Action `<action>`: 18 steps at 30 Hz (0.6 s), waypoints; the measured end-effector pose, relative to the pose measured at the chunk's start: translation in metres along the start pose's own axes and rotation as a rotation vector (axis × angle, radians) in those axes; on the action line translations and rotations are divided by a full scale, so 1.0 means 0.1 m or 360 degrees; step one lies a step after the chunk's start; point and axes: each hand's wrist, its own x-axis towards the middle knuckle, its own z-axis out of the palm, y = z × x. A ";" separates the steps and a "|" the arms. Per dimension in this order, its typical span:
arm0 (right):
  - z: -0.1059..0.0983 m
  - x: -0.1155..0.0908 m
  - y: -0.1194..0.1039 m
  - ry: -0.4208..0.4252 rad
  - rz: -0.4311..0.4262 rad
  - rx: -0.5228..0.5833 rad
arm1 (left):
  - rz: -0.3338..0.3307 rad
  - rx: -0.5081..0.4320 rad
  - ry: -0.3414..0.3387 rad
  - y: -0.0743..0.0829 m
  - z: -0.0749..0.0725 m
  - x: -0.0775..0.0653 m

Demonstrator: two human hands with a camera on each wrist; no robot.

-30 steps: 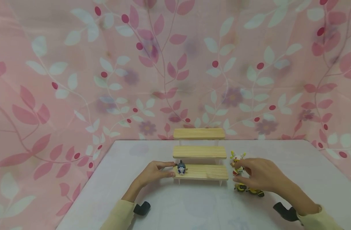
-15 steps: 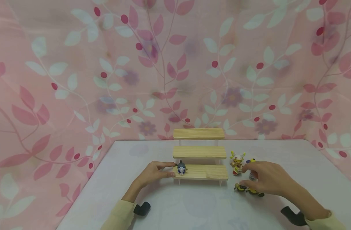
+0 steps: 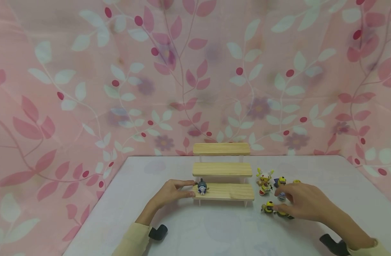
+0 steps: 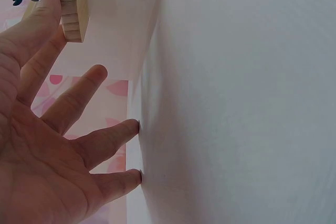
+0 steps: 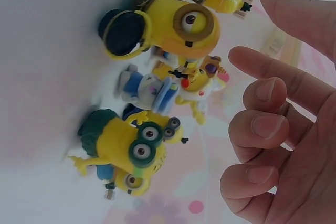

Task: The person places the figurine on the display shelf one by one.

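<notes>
My left hand (image 3: 171,192) grips the left end of the lowest step of a three-tier wooden display stand (image 3: 230,192), thumb and forefinger on its edge. In the left wrist view the other fingers spread past the step (image 4: 74,9). A small figurine with a dark grey top (image 3: 201,187) stands on that step, close to the thumb. My right hand (image 3: 305,202) hovers at the toy figurines, fingers loosely bent and holding nothing. Facing it in the right wrist view are a one-eyed Minion figurine (image 5: 178,24), a green-goggled Minion figurine (image 5: 115,140) and a blue-and-white figurine (image 5: 142,90).
A figurine with yellow antlers (image 3: 264,177) stands right of the stand, among several others partly behind the right hand. The middle tier (image 3: 222,169) and top tier (image 3: 221,148) rise behind. A pink floral cloth (image 3: 214,89) hangs at the back of the white table (image 3: 221,227).
My right hand has moved right, away from the antlered figurine and over the other figurines, uncovering more of them. The left hand stays on the stand.
</notes>
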 end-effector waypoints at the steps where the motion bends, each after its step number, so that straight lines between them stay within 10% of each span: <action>1: 0.00 -0.01 0.01 0.0001 -0.0004 0.0000 | 0.0003 -0.0007 -0.0002 0.00 0.00 0.00; 18: 0.04 -0.11 0.07 -0.0298 0.0248 0.0067 | -0.0008 0.0014 -0.0002 0.00 0.00 0.00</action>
